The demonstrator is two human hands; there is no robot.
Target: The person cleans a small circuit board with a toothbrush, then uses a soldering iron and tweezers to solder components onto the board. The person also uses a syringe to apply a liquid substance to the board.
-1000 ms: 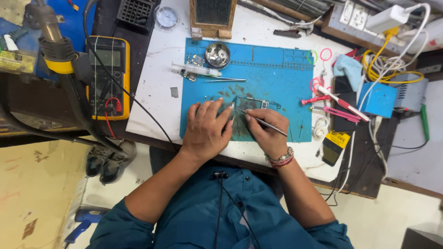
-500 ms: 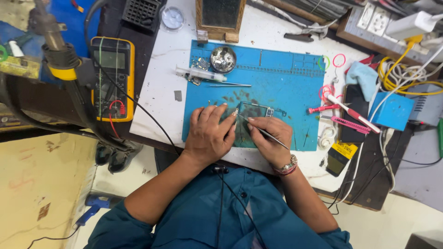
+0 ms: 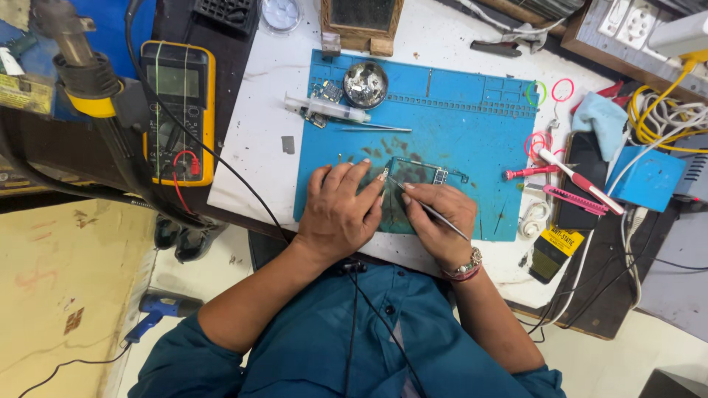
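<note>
Hands meet at the middle of a blue work mat (image 3: 457, 125) on a white bench (image 3: 251, 140), seen from above. At far left, a hot-air tool (image 3: 77, 63) with a yellow collar leans over a yellow meter (image 3: 179, 110), whose black lead trails across the bench edge. Next, a clear syringe (image 3: 328, 110) lies on the mat's upper left corner, with a small round metal dish (image 3: 366, 83) just beside it.

Left hand (image 3: 341, 214) lies palm down, fingers together and stretched flat, pressing on the left end of a dark phone frame (image 3: 420, 177) that rests on the mat's lower middle. Right hand (image 3: 436, 221), a watch and red band at its wrist, is pinched shut on a thin metal tool (image 3: 435, 214), tweezers or a probe; which one cannot be told. Its tip touches the frame just beside the left fingertips.

Farther right, a red-handled screwdriver (image 3: 527, 173) and a pink and white brush (image 3: 579, 177) lie at the mat's edge, with a light blue box (image 3: 649, 180) and yellow cables (image 3: 660, 121) beyond.
</note>
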